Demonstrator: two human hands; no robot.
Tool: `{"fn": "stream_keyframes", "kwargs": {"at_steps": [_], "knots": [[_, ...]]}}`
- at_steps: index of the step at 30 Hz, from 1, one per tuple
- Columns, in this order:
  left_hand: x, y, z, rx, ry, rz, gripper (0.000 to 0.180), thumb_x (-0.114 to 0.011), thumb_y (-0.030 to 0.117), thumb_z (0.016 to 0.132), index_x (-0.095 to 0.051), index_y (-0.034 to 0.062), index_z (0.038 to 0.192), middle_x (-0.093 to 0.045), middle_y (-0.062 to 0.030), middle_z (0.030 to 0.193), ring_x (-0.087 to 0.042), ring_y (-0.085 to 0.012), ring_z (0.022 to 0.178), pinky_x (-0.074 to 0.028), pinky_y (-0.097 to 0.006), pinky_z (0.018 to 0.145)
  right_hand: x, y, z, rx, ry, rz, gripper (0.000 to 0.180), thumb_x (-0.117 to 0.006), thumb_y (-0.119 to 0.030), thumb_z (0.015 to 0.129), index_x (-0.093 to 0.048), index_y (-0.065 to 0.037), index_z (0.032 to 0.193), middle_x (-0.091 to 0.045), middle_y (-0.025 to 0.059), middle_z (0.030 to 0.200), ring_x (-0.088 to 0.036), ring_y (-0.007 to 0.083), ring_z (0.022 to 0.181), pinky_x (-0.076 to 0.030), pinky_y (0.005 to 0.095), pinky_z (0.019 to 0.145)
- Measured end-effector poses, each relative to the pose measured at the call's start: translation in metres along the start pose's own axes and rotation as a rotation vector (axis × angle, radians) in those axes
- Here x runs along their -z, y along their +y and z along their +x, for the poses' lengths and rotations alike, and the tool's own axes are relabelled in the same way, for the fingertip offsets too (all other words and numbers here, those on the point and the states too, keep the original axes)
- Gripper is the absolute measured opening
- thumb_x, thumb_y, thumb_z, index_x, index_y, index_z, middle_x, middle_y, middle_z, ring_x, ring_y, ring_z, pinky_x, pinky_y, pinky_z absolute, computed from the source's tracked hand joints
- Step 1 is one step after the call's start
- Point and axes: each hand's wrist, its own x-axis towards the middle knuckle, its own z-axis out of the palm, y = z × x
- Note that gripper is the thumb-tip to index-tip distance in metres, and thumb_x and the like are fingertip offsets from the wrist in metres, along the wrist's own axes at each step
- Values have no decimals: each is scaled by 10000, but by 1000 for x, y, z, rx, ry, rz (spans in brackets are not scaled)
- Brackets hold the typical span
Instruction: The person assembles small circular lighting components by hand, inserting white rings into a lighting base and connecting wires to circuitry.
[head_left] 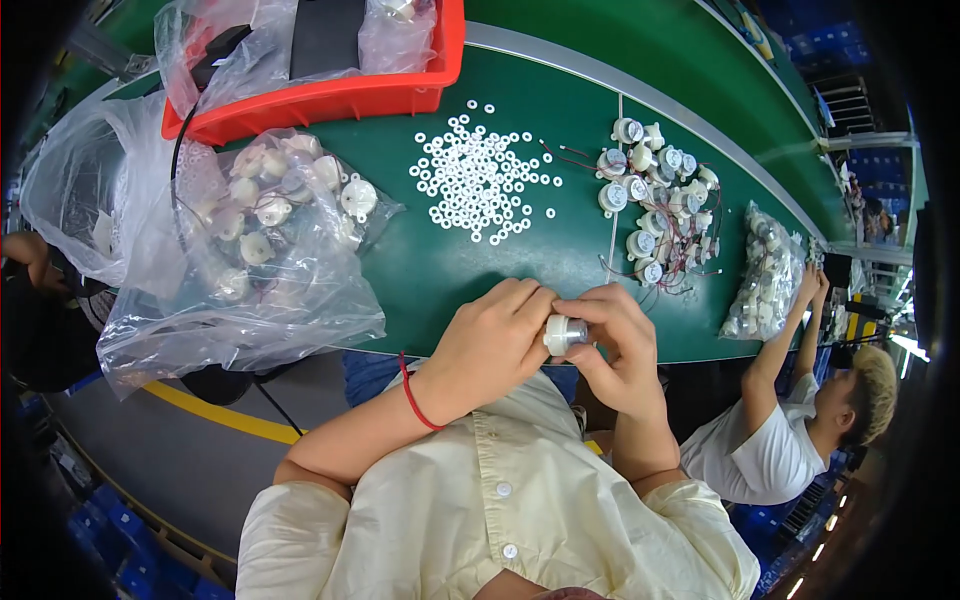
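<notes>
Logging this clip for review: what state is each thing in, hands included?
Left hand: closed on the small motor.
Right hand: closed on it too.
Small motor: held above the table edge.
White washers: loose, scattered.
Wired motors: piled, wires tangled.
Clear bag: open, holding motors.
Red bin: holding bagged items.

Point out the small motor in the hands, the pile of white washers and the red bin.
small motor (564, 334), head view, its silver round end.
pile of white washers (480, 175), head view, middle of the pile.
red bin (330, 100), head view, its front wall.

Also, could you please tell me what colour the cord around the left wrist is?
Red: a thin red cord, seen clearly in the head view.
</notes>
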Motion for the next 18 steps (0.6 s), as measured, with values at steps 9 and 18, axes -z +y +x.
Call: {"fn": "stream_keyframes", "kwargs": {"at_steps": [9, 18], "knots": [[-10, 8, -4, 20, -214, -181, 142, -542, 115, 841, -604, -7, 881, -621, -141, 862, -580, -312, 840, -498, -420, 688, 7, 19, -6, 156, -12, -307, 385, -735, -359, 806, -579, -10, 856, -560, 132, 847, -590, 267, 750, -483, 306, 594], [-11, 9, 5, 122, -118, -483, 234, -481, 161, 993, -597, 8, 860, -626, -98, 765, -612, -238, 711, -482, -347, 673, -18, 35, 18, -216, 267, 827, 434, -493, -516, 986, -468, -92, 897, -562, 96, 826, -444, 118, 506, -341, 258, 426]]}}
